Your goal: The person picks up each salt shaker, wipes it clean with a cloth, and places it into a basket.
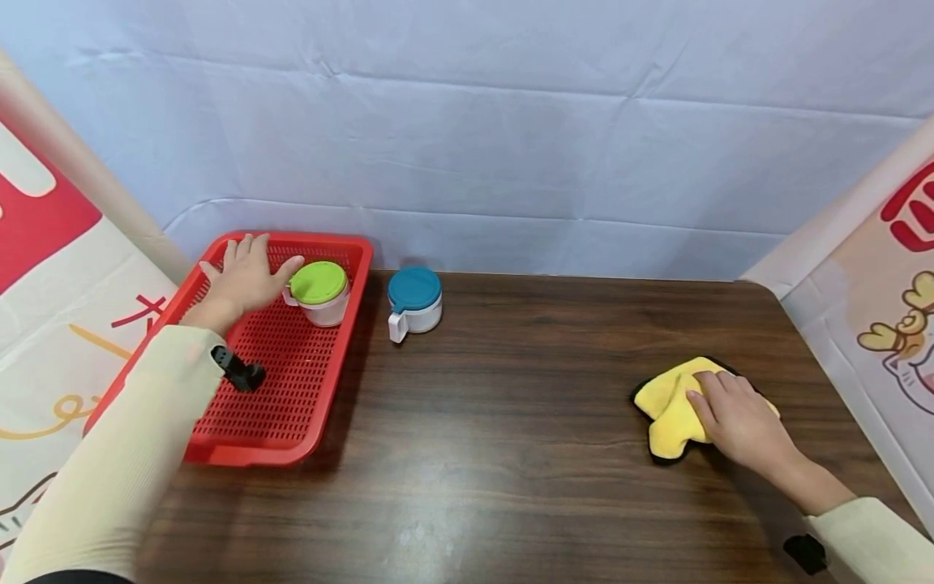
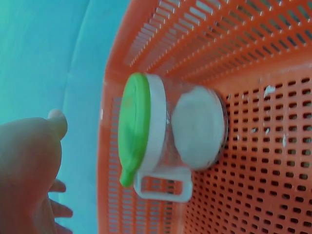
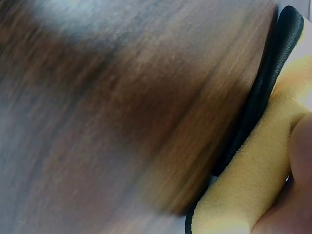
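Observation:
My left hand [image 1: 244, 276] is over the far part of a red basket [image 1: 321, 422], its fingers spread and holding nothing. Close by its thumb, a clear seasoning jar [image 1: 326, 311] with a lime-green lid and a white handle stands in the basket's far right corner. The left wrist view shows white contents inside this jar [image 2: 197, 126], with the hand [image 2: 29, 165] apart from it. On the right of the table, my right hand [image 1: 744, 422] grips a bunched yellow cloth [image 1: 674, 414] with black edging. Only part of the cloth [image 3: 253, 170] and hand shows in the right wrist view.
A second seasoning jar [image 1: 423, 318] with a blue lid stands on the brown wooden table [image 1: 511, 422], just right of the basket. Behind the table hangs a pale wall sheet [image 1: 496, 146]. Printed sheets border the left and right sides.

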A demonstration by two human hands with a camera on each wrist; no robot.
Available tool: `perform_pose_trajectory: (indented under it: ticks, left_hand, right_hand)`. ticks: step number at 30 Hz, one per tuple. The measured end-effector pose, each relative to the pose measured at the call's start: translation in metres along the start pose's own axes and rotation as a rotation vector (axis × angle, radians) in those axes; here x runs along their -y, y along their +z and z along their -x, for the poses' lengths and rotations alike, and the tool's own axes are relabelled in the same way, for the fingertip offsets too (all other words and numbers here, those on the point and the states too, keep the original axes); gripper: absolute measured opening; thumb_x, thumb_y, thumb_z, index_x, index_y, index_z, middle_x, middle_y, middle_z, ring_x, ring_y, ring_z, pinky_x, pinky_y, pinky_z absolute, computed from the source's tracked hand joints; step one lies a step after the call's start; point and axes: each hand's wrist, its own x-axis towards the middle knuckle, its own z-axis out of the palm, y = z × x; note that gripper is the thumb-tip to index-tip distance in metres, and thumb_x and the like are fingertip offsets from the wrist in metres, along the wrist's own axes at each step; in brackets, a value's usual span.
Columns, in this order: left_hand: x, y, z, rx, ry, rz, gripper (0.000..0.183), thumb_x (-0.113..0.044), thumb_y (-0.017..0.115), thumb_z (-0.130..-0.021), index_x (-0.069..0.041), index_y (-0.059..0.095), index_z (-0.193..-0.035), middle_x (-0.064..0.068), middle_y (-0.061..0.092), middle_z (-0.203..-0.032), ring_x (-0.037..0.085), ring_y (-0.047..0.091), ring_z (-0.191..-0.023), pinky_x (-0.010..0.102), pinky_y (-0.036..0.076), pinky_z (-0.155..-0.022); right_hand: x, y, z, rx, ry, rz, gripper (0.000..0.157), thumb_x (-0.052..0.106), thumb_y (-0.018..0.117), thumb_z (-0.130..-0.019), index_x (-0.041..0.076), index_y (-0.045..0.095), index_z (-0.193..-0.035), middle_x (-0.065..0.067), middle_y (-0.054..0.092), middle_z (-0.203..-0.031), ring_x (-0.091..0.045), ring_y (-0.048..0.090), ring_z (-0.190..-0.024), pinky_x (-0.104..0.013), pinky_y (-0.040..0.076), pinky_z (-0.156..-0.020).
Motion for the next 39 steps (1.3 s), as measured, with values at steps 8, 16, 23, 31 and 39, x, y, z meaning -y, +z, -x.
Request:
perform_pose_trajectory:
  ticks: [8,16,23,31,39]
  left_hand:
    - [-0.024,0.001,0.011,0.017,0.037,-0.092,0.103,-0.074,0.026,-0.099,0.004,-0.002,-0.160,0.035,-0.010,-0.162,0.054,-0.026,-0.144,0.080,-0.025,-0.096]
    - [-0.056,0.008,0.016,0.007,0.112,-0.197,0.097,-0.069,0.031,-0.101,0.000,-0.001,-0.161,0.031,-0.005,-0.165,0.052,-0.022,-0.147,0.078,-0.027,-0.098]
    - [-0.083,0.016,0.020,-0.007,0.168,-0.240,0.094,-0.068,0.031,-0.101,-0.003,-0.001,-0.162,0.028,-0.005,-0.166,0.053,-0.015,-0.149,0.078,-0.024,-0.102]
    - [-0.110,0.027,0.022,-0.006,0.207,-0.251,0.091,-0.063,0.037,-0.103,-0.004,0.001,-0.163,0.026,-0.002,-0.167,0.051,-0.012,-0.150,0.077,-0.019,-0.106]
    - [-0.142,0.035,0.024,-0.018,0.247,-0.255,0.093,-0.063,0.041,-0.101,-0.005,0.004,-0.163,0.023,0.002,-0.168,0.047,-0.007,-0.153,0.073,-0.016,-0.111]
  right_hand:
    - [0.001,-0.002,-0.002,-0.001,-0.004,0.010,0.022,0.006,0.060,-0.100,-0.011,0.054,-0.113,-0.019,0.055,-0.088,-0.042,0.054,-0.083,-0.055,0.046,-0.068]
    - [0.002,-0.001,-0.001,0.009,0.007,0.002,0.023,0.006,0.060,-0.101,-0.011,0.054,-0.115,-0.022,0.057,-0.091,-0.045,0.055,-0.087,-0.058,0.046,-0.071]
    - [0.003,-0.001,-0.003,0.008,0.008,0.003,0.023,0.007,0.059,-0.101,-0.011,0.054,-0.116,-0.023,0.057,-0.092,-0.046,0.055,-0.088,-0.058,0.046,-0.070]
    - [0.004,0.000,-0.004,0.005,0.008,0.000,0.024,0.006,0.059,-0.101,-0.012,0.054,-0.117,-0.026,0.057,-0.095,-0.048,0.055,-0.090,-0.060,0.046,-0.073]
    - [0.003,0.003,-0.005,0.002,0.005,-0.001,0.025,0.006,0.059,-0.101,-0.012,0.054,-0.117,-0.027,0.058,-0.097,-0.049,0.055,-0.090,-0.061,0.046,-0.073]
